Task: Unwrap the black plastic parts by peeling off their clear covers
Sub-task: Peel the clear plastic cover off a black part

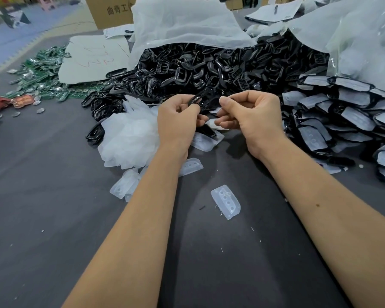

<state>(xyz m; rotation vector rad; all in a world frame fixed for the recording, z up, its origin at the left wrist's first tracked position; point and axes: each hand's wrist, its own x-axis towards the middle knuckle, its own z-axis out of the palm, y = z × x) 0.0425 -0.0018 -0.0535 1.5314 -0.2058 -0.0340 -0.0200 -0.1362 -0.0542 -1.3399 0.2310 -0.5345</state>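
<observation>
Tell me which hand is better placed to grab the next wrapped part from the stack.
Right, probably. The right hand sits beside the stack of wrapped parts and seems to pinch only film, while the left hand grips a black part.

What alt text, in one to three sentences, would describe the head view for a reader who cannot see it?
A person's left hand grips a black plastic part while the right hand pinches beside it. Behind them is a heap of black parts; peeled clear covers lie on the dark table.
</observation>
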